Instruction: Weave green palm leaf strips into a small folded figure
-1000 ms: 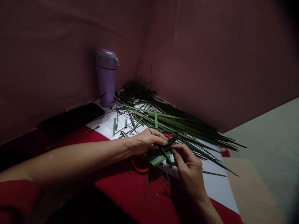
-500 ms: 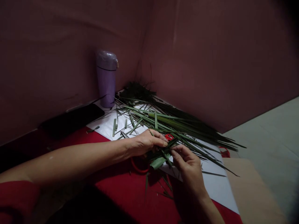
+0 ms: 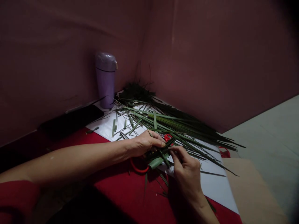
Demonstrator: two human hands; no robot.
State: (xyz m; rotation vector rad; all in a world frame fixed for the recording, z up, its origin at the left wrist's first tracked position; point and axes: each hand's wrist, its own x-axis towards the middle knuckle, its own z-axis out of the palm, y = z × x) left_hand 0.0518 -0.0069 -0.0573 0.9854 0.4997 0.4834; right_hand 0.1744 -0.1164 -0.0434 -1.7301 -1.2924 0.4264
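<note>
Near the middle of the head view, my left hand (image 3: 148,143) is closed on a folded piece of green leaf strips (image 3: 156,162), thumb pressed on top. My right hand (image 3: 187,168) pinches the right side of the same piece between thumb and fingertips. A broad, pale green end of it points down toward the red cloth (image 3: 121,189). Just behind the fingers shows a red scissor-like handle (image 3: 168,138), partly covered. Below my left hand lies a red ring-shaped item (image 3: 140,170), partly hidden by the leaf piece.
Long green leaves (image 3: 179,124) lie heaped on a white sheet (image 3: 217,186), with short cut bits around. A purple tumbler (image 3: 106,85) stands by the wall at the back left, beside a dark flat object (image 3: 72,119). Walls (image 3: 210,62) meet behind the leaves.
My right hand has shifted slightly left, its fingers still pinching the leaf piece. My left hand keeps its grip, and the view has moved a little.
</note>
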